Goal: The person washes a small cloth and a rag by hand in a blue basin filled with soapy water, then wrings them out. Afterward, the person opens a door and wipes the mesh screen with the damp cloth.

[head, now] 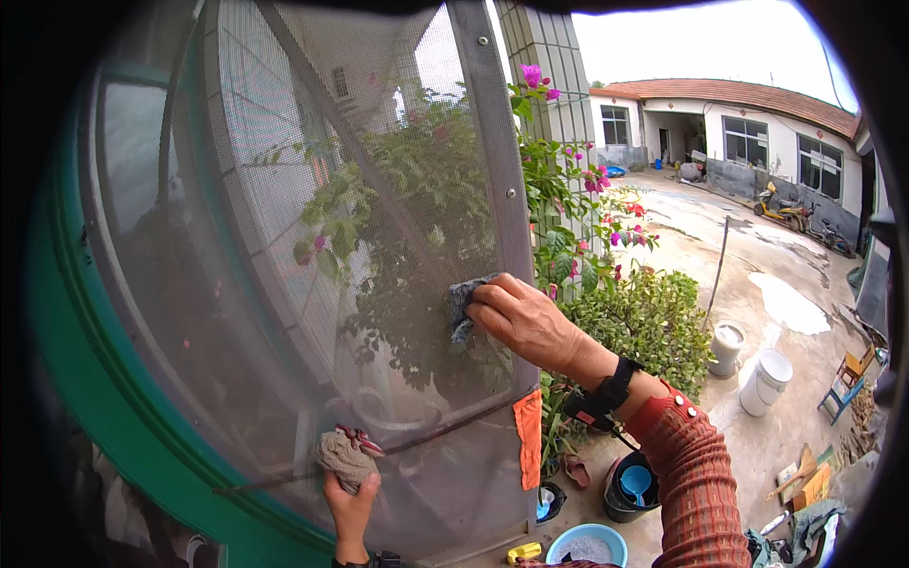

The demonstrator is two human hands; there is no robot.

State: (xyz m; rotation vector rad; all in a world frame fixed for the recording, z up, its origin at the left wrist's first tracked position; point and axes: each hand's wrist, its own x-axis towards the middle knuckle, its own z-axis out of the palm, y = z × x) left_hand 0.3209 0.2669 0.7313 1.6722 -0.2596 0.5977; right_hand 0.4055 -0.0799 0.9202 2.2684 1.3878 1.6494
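Note:
A metal-framed mesh screen door [426,213] fills the middle of the view. My right hand [522,319] grips a blue-grey cloth [463,305] pressed to the mesh near the door's right edge. Lower left, my left hand [351,500] holds a bunched beige cloth [346,460] with a dark red part at its top, at the screen's crossbar. An orange cloth strip [528,440] hangs on the frame's edge below my right hand. The right wrist wears a black strap with a device; another dark band shows at the left wrist.
Below the door stand a light blue basin [587,545] of sudsy water, a yellow bottle [524,553] and a black bucket [616,510] holding a blue dipper. Flowering plants [625,305] grow beside the door. White buckets [767,382] stand in the courtyard. A green frame [78,369] borders the left.

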